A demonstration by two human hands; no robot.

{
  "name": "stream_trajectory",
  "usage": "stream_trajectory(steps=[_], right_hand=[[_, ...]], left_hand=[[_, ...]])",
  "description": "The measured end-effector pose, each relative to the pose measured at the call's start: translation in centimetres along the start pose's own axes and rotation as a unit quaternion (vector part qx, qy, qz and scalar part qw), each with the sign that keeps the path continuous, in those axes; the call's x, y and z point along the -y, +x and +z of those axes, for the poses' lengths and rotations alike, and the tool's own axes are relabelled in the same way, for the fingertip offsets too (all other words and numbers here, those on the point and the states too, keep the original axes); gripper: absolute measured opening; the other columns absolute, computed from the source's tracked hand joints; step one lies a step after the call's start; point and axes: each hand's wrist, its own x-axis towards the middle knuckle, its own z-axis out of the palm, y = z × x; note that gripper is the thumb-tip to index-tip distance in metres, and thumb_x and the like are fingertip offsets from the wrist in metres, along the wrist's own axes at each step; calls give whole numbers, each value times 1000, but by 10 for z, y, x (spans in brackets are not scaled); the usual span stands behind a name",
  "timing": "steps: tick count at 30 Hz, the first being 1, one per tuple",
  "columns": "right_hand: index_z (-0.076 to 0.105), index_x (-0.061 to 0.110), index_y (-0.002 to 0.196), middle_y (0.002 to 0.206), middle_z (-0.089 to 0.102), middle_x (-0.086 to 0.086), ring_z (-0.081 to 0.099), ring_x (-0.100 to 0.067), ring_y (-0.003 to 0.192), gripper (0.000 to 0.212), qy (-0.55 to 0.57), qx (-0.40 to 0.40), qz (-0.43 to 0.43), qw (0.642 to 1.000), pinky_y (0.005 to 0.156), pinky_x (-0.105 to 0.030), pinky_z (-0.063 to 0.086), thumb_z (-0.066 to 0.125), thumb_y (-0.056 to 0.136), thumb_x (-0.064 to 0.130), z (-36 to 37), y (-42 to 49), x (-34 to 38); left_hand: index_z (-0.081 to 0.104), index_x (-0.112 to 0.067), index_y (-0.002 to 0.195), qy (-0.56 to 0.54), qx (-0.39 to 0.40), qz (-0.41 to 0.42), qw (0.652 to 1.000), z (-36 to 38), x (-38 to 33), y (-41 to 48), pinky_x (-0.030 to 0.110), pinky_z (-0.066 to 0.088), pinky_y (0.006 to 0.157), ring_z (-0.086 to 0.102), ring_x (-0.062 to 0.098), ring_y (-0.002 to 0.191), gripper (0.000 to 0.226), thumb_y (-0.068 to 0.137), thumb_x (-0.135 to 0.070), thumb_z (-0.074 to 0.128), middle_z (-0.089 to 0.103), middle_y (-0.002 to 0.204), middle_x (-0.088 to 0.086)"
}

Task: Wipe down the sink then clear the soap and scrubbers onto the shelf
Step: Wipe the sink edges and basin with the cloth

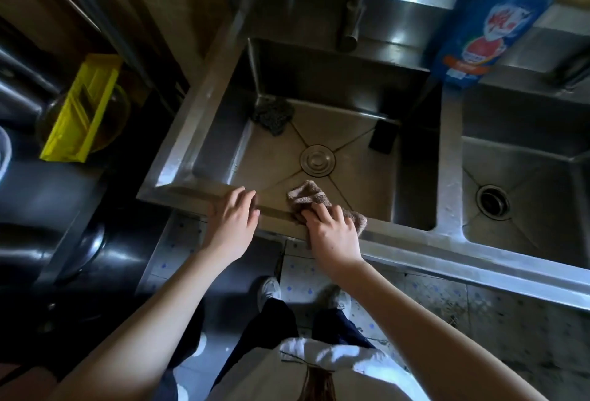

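The right hand [333, 231] lies spread over a brown cloth [308, 196], pressing it onto the sink's [198, 119] front rim just nearer the person than the drain cover [317, 160]. Its fingers are laid over the fabric rather than wrapped round it, and the cloth sticks out ahead of the fingertips and at the hand's right side. The left hand [234, 225] holds nothing. Its fingers are relaxed and slightly apart, resting on the same rim, left of the drain cover and just beside the cloth without touching it. Beyond the drain cover to the left, a grey wire scrubber [273, 115] sits in the basin's far corner. To the drain cover's right a dark block [383, 140] – probably a sponge, too dim to be sure – leans against the basin wall. Farther right and beyond the drain cover, a blue soap bottle [488, 17] stands on the steel ledge, and the faucet [354, 1] hangs over the basin straight beyond the drain cover.
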Motion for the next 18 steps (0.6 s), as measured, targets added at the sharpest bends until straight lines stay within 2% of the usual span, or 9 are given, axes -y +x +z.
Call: stream_trajectory(steps=[7, 11, 14, 18], right_hand=[[49, 25, 131, 129, 47, 1, 44, -30, 108, 50, -10, 6, -5, 1000, 81, -41, 44, 54, 83, 12, -4, -29, -59], [51, 25, 130, 128, 49, 0, 45, -31, 108, 45, -2, -1, 1, 1000, 82, -43, 45, 53, 86, 15, -5, -43, -87], [53, 24, 128, 127, 51, 0, 47, -31, 106, 43, -2, -13, 0, 1000, 82, -43, 46, 55, 86, 16, -5, -53, -108], [53, 24, 129, 127, 51, -1, 47, -31, 107, 39, -1, -19, 13, 1000, 83, -44, 46, 50, 90, 17, -7, -66, -133]], left_hand=[[48, -14, 130, 11, -1, 2, 1000, 24, -56, -11, 48, 29, 101, 45, 34, 122, 41, 92, -30, 50, 43, 139, 9], [49, -15, 130, 25, -13, 8, 1000, 36, -85, -17, 48, 30, 99, 48, 34, 118, 40, 92, -27, 49, 45, 136, 9], [45, -18, 133, 21, -23, -15, 999, 42, -103, -20, 50, 28, 103, 42, 33, 124, 42, 93, -32, 47, 37, 143, 8], [42, -20, 135, 5, -7, 3, 1000, 52, -126, -22, 50, 24, 104, 34, 31, 130, 44, 94, -36, 45, 31, 147, 6]])
